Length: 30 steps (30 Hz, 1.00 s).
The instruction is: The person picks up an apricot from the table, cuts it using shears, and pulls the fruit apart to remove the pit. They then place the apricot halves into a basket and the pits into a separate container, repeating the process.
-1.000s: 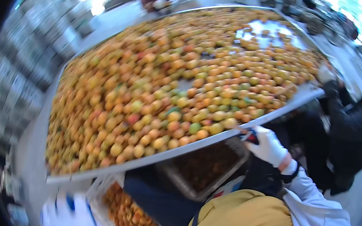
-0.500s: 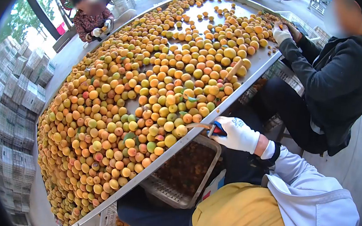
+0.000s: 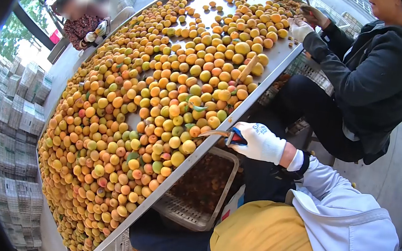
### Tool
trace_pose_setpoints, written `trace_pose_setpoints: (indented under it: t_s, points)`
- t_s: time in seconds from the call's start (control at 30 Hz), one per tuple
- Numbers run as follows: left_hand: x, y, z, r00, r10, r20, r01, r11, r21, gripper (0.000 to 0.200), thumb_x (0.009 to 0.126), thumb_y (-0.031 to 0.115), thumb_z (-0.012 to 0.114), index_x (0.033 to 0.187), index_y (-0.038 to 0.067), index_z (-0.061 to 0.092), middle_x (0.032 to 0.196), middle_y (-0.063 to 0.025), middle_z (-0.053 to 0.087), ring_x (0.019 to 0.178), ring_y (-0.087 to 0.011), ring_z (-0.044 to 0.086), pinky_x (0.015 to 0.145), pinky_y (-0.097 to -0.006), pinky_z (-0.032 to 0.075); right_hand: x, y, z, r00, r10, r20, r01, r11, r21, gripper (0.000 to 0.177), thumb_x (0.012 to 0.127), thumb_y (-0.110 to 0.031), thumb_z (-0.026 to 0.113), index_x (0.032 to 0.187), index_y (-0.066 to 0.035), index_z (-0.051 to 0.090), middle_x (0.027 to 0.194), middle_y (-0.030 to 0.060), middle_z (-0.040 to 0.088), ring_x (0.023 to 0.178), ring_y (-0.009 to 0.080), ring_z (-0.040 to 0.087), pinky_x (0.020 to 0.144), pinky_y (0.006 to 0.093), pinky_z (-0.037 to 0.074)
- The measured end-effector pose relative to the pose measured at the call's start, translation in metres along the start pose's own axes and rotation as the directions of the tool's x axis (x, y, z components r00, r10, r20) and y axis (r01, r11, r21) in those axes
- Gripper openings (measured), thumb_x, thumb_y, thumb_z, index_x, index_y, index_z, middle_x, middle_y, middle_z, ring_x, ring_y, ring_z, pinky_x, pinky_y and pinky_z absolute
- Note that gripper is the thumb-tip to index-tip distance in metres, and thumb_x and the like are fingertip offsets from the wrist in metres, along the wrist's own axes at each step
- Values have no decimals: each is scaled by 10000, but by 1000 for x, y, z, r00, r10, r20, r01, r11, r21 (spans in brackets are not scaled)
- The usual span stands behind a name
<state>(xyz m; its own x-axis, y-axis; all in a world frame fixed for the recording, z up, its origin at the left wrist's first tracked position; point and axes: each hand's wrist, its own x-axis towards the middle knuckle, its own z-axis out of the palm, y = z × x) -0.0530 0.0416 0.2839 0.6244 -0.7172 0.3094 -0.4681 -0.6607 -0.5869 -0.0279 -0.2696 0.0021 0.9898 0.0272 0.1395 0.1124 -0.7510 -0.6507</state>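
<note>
My right hand [image 3: 259,141], in a white glove, is closed round the blue-and-red handle of a curved knife [image 3: 215,133]. Its blade points left over the metal edge of the table, close to the fruit. Yellow-orange apricots [image 3: 122,151], some greenish, lie heaped across the sloping metal table [image 3: 175,175]. A tool with a wooden handle [image 3: 246,69] rests among the apricots near the right edge. My left hand is out of sight.
A crate [image 3: 190,212] with dark contents stands under the table edge. On the right a person in dark clothes [image 3: 367,80] sits with a blade in one hand. Another person [image 3: 85,28] is across the table. Stacked crates [image 3: 13,117] stand at the left.
The view has shifted, so the table and apricots appear lower and further left. The person on the right now holds a blade up. My right hand still holds the knife.
</note>
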Motion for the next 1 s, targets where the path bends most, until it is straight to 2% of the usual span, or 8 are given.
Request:
trace_pose_setpoints:
  t_s: [0.27,0.67,0.7,0.73,0.77,0.83,0.87,1.0]
  points:
    - [15,0,13,997,-73,40,75,996,-54,68,812,88,566,843,109,623,789,-127,576,686,-370,567,620,-441,480,77,-21,-4,986,-165,-39,162,984,-70,212,806,-215,741,876,-49,628,842,159,667,843,368,676,747,428,531]
    - [-14,-24,19,937,-316,152,326,944,-49,70,809,78,561,827,107,622,768,-129,569,663,-369,559,593,-444,474,271,-87,104,854,-237,463,394,876,-279,249,809,-137,660,1025,-24,706,999,193,714,933,361,701,787,416,550]
    - [-26,-33,57,976,-194,103,210,961,-181,205,921,272,550,886,87,631,690,-126,551,580,-329,528,527,-415,440,274,-86,111,855,-229,465,396,867,-301,232,811,-113,657,1025,-41,711,1010,181,715,933,348,704,787,415,550]
    - [-31,-26,74,919,-291,265,370,870,-328,157,654,28,579,811,19,591,858,-207,574,772,-409,571,691,-476,437,276,-85,117,851,-209,482,392,863,-318,235,811,-115,657,1033,-69,717,1003,170,718,928,345,704,787,414,549]
    - [-41,-17,109,922,-331,201,386,824,-415,107,661,5,554,765,24,569,808,-196,559,734,-408,569,659,-466,433,279,-84,120,851,-199,487,391,859,-331,243,800,-138,677,1025,-61,729,1020,170,721,964,342,700,804,412,553]
    - [-51,-7,151,882,-311,355,468,678,-567,107,670,40,608,773,63,596,778,-137,580,715,-343,584,636,-438,452,285,-86,123,821,-160,548,396,850,-347,265,787,-159,705,1030,-57,738,1048,168,722,1008,340,692,828,408,554]
    - [-51,5,177,897,-387,211,414,574,-707,69,701,-53,518,699,9,547,649,-155,498,623,-356,524,585,-394,413,288,-88,124,790,-130,599,402,848,-346,276,785,-158,713,1043,-61,733,1060,165,719,1015,341,688,833,406,553]
    - [-54,25,243,820,-436,372,423,24,-906,187,752,-106,438,693,-12,589,632,-68,520,530,-155,473,515,-287,338,295,-93,133,776,-82,625,420,807,-416,305,780,-144,721,1075,-71,711,1064,165,715,1018,349,683,838,407,550]
